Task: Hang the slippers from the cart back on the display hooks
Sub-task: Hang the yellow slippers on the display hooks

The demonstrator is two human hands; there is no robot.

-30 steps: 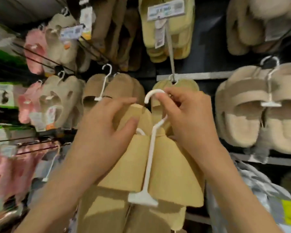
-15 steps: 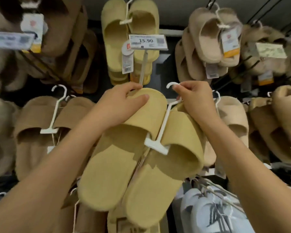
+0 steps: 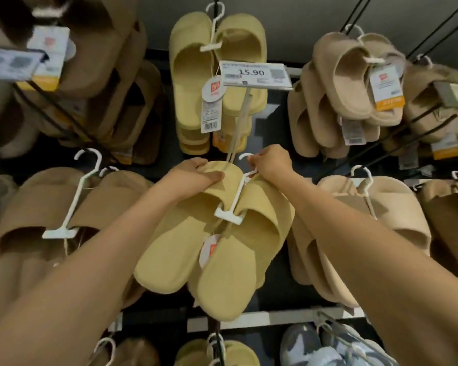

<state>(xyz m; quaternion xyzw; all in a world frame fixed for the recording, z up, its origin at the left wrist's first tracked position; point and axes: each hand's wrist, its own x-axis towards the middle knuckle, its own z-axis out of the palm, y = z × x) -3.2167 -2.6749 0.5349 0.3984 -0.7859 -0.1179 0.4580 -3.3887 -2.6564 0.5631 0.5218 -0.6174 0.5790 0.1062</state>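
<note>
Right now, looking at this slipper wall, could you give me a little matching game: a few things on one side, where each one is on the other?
Things:
1. left hand
2. right hand
3. price sign
4. grey-blue slippers

Places:
A. on the bottom row, lower right
B. pinching the white hanger near its hook
C. above the held yellow slippers
D. gripping the toe of the held pair's left slipper

Pairs: 1-D, 2-B, 3-C, 4-A
</note>
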